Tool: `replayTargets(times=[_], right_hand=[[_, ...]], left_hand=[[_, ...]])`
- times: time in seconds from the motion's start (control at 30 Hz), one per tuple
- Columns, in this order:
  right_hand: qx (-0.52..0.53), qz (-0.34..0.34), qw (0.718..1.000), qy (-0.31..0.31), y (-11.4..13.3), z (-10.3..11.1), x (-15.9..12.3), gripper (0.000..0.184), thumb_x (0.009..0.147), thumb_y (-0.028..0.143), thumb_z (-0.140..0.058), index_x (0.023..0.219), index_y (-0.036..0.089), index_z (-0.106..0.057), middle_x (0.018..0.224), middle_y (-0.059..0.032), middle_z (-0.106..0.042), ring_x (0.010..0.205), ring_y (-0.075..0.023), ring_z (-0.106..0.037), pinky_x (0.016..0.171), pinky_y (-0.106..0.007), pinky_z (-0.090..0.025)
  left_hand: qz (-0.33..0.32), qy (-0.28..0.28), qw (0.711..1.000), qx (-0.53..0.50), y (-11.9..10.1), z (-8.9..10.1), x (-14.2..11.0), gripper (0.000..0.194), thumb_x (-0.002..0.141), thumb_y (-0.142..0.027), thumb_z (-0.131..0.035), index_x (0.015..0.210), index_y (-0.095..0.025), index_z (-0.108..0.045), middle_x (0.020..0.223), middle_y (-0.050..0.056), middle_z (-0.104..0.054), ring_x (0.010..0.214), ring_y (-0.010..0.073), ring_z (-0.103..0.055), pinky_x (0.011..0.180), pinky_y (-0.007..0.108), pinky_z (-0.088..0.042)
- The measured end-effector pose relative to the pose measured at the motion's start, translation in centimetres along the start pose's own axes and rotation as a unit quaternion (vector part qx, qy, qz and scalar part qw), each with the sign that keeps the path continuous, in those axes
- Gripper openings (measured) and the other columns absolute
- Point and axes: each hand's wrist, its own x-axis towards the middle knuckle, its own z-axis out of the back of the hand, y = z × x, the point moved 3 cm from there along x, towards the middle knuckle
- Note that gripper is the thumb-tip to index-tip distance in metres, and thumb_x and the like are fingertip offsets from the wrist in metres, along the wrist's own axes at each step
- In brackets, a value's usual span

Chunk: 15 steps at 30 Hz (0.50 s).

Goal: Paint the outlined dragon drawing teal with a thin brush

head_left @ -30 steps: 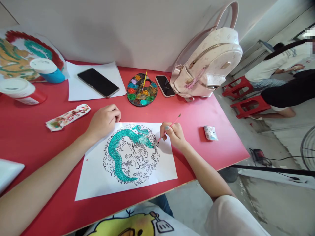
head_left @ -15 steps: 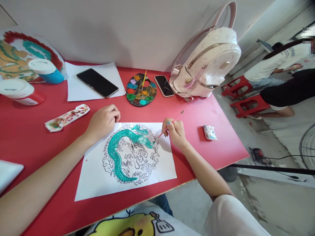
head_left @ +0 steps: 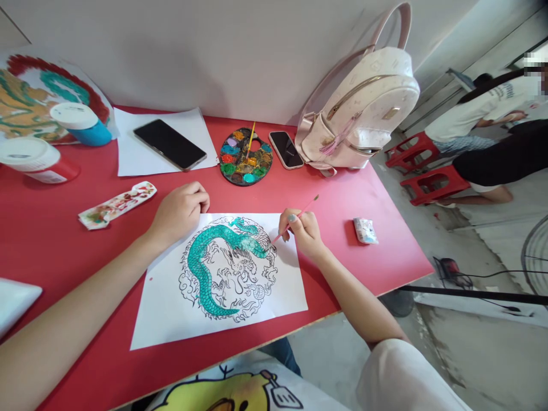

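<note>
A thin pink paintbrush (head_left: 299,216) is pinched in my right hand (head_left: 303,233), its tip at the dragon's body on the right side of the drawing. The white paper sheet (head_left: 158,319) bears a round, black-lined dragon drawing (head_left: 199,268), whose long body is largely painted teal. My left hand (head_left: 183,210) rests at the sheet's upper left edge, fingers curled in, and no held object shows there. Beyond the sheet lies a paint palette (head_left: 228,169) with several colours and a yellow-handled brush (head_left: 251,140) across it.
On the red table (head_left: 252,200) are a paint-stained strip (head_left: 117,206), two phones (head_left: 169,144), blank paper (head_left: 124,162), paint jars (head_left: 88,128) and a small packet (head_left: 365,230). A backpack (head_left: 363,108) leans against the wall. Two people (head_left: 492,108) sit on red stools at right.
My right hand has shifted slightly left with the paintbrush, whose tip stays near the same part of the dragon. My left hand keeps its place.
</note>
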Motion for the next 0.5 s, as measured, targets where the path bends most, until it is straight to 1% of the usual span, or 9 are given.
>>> replayTargets(times=[0.07, 0.23, 0.5], right_hand=[[-0.004, 0.0, 1.0, 0.006, 0.03, -0.06, -0.01, 0.08, 0.114, 0.089, -0.044, 0.069, 0.025, -0.064, 0.052, 0.0013, -0.06, 0.046, -0.0144, -0.054, 0.053, -0.029, -0.047], [-0.008, 0.009, 0.999, -0.039, -0.13, 0.26, 0.0, 0.077, 0.117, 0.083, -0.046, 0.07, 0.025, -0.065, 0.051, 0.002, -0.059, 0.045, -0.0137, -0.054, 0.051, -0.028, -0.044], [0.009, 0.024, 0.999, -0.036, 0.1, 0.08, -0.08, 0.077, 0.116, 0.083, -0.048, 0.069, 0.024, -0.066, 0.051, 0.0017, -0.059, 0.044, -0.0129, -0.054, 0.05, -0.027, -0.044]], left_hand=[[0.001, 0.005, 1.0, 0.0, -0.08, 0.02, 0.0, 0.027, 0.092, -0.006, -0.044, 0.073, -0.025, -0.051, 0.094, 0.006, -0.065, 0.089, 0.0239, -0.06, 0.079, 0.04, -0.04], [0.004, 0.002, 1.0, 0.005, -0.2, 0.06, 0.06, 0.026, 0.09, -0.007, -0.044, 0.073, -0.025, -0.05, 0.094, 0.006, -0.065, 0.089, 0.0241, -0.059, 0.079, 0.041, -0.04], [0.004, 0.006, 1.0, 0.004, -0.1, 0.04, 0.02, 0.026, 0.091, -0.007, -0.044, 0.074, -0.024, -0.051, 0.095, 0.007, -0.066, 0.089, 0.0234, -0.059, 0.079, 0.041, -0.039]])
